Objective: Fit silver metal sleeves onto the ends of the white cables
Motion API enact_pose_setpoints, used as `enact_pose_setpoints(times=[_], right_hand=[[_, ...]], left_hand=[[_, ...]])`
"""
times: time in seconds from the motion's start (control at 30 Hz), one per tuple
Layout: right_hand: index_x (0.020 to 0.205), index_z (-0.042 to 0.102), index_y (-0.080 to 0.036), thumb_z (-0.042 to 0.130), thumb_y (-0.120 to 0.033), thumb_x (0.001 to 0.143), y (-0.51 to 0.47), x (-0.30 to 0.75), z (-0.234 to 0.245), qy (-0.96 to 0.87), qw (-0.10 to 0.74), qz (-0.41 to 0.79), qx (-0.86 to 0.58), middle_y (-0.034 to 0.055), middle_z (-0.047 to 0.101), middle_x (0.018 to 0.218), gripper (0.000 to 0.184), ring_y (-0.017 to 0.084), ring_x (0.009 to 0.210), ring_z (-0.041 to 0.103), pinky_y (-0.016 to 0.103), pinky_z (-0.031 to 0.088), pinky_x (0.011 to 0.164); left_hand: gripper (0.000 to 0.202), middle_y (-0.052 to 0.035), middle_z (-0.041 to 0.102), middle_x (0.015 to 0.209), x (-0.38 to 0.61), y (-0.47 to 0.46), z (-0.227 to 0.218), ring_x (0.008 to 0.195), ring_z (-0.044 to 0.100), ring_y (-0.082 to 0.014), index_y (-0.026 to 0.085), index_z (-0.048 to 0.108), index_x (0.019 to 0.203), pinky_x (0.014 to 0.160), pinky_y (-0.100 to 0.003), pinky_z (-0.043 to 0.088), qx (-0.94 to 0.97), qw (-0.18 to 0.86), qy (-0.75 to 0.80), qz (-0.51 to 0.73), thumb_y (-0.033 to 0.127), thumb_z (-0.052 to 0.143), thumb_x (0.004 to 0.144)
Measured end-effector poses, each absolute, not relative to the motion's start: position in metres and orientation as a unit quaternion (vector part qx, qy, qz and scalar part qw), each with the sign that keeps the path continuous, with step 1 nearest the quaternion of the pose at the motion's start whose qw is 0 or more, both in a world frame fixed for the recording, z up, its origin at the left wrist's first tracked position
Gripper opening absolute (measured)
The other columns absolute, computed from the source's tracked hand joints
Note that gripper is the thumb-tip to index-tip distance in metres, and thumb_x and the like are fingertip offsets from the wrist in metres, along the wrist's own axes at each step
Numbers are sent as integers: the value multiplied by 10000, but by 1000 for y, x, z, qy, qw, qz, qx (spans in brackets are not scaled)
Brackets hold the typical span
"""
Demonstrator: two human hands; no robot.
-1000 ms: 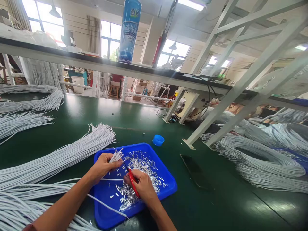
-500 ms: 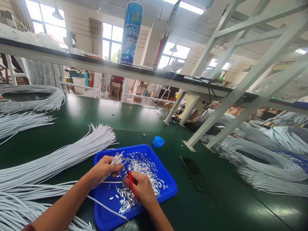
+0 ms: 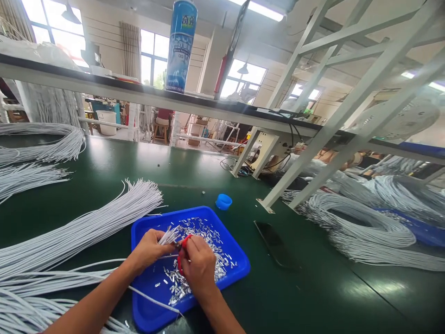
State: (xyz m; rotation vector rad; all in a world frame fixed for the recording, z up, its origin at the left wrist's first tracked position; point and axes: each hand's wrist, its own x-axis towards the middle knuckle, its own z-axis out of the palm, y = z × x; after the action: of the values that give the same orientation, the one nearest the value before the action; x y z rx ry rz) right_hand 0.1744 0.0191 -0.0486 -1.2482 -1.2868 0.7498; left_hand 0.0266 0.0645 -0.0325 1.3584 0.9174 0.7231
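My left hand is closed on a small bundle of white cords, their tips fanned out over a blue tray. My right hand is closed on a red-handled tool, its tip meeting the cord ends. Both hands hover above the tray, which holds a heap of small silvery metal pieces. A single white cord trails from my left hand across the tray's near corner.
Long bundles of white cords lie on the green table at left, and coiled ones at right. A blue cap and a dark phone lie beyond the tray. A spray can stands on the overhead shelf.
My right hand has moved up and left, bringing the red tool against the cord ends held in my left hand. The left hand has lowered slightly.
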Motion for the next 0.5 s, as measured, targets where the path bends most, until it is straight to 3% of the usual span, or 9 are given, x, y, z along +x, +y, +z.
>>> enact_pose_setpoints(times=[0.03,0.2,0.33,0.5], right_hand=[[576,527,-183,621,-363,684,19,175,-47,-539,569,327,-528,18,489,621,230,155,639,443,257,364,560],[544,402,-204,622,-500,675,27,192,-42,-340,591,597,-423,-60,338,491,392,96,451,341,215,277,419],[594,479,-179,632,-506,699,31,208,-45,-352,628,507,-474,-56,392,505,376,84,464,353,215,293,466],[751,585,-177,604,-463,737,26,210,-50,-569,484,364,-556,-7,546,670,288,141,627,498,236,373,586]], left_hand=[[278,39,500,519,27,64,-31,514,404,-98,106,642,608,526,-225,309,596,621,398,318,377,697,642],[259,40,524,555,24,63,-23,540,423,-92,113,640,651,555,-216,328,572,650,388,316,303,781,545],[278,27,538,559,21,65,-23,526,433,-93,114,677,695,544,-226,335,545,693,380,281,352,762,580],[298,26,528,495,20,69,-21,462,405,-80,102,688,680,476,-223,288,519,679,413,315,354,778,548]])
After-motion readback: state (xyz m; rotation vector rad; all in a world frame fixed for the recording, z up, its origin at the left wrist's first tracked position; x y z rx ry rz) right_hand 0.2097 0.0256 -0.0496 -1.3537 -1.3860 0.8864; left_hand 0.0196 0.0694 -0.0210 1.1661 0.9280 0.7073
